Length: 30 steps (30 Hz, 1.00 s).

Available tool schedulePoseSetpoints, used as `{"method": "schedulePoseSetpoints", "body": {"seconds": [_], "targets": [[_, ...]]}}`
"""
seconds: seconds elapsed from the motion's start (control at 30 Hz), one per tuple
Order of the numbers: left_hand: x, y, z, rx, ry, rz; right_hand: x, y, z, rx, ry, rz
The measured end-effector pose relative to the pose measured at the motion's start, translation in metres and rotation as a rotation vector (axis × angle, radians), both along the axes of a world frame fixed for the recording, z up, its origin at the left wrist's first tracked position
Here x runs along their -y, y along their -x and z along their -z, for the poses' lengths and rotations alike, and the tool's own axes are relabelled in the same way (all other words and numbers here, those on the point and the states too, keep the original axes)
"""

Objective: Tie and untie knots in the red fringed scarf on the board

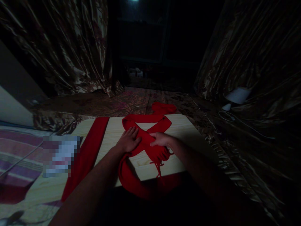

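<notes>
A red fringed scarf (147, 118) lies on the light wooden table, looped so that its two sides cross in front of me. Flat on the left side of the crossing is my left hand (129, 140), its fingers stretched out and holding nothing. My right hand (161, 139) grips the scarf at the crossing, thumb and forefinger on the cloth just above the fringe (162, 154). The scarf's lower part curves over the near table edge into shadow. A long straight red strip of cloth (90, 153) lies to the left; whether it joins the scarf is hidden.
The pale table (188, 135) has rounded corners. Beyond its far edge lies a bunched red cloth (164, 108). A striped cover (21, 150) is at left beside a blurred pale item (62, 155). A white lamp (238, 95) with a cord stands at right, near dark curtains (235, 56).
</notes>
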State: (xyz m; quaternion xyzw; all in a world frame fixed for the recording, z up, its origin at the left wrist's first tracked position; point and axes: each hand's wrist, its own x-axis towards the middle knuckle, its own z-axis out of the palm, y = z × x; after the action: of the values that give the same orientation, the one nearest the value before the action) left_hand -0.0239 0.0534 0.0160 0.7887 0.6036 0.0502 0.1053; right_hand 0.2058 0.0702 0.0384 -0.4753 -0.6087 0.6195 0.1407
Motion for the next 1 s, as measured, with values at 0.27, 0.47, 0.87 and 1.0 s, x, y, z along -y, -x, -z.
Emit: {"method": "schedulePoseSetpoints", "body": {"seconds": [0.27, 0.47, 0.87, 1.0], "targets": [[0.003, 0.006, 0.002, 0.006, -0.057, -0.004, -0.005, -0.022, -0.011, -0.064, 0.061, 0.051], [0.006, -0.001, -0.004, -0.009, -0.038, -0.064, 0.015, -0.033, -0.026, -0.253, 0.136, 0.003], [0.004, -0.003, -0.002, -0.026, -0.019, -0.154, 0.016, -0.047, -0.026, -0.120, 0.040, 0.056], [0.003, -0.004, 0.002, -0.062, -0.059, -0.209, 0.013, -0.050, -0.025, 0.222, -0.133, -0.013]]}}
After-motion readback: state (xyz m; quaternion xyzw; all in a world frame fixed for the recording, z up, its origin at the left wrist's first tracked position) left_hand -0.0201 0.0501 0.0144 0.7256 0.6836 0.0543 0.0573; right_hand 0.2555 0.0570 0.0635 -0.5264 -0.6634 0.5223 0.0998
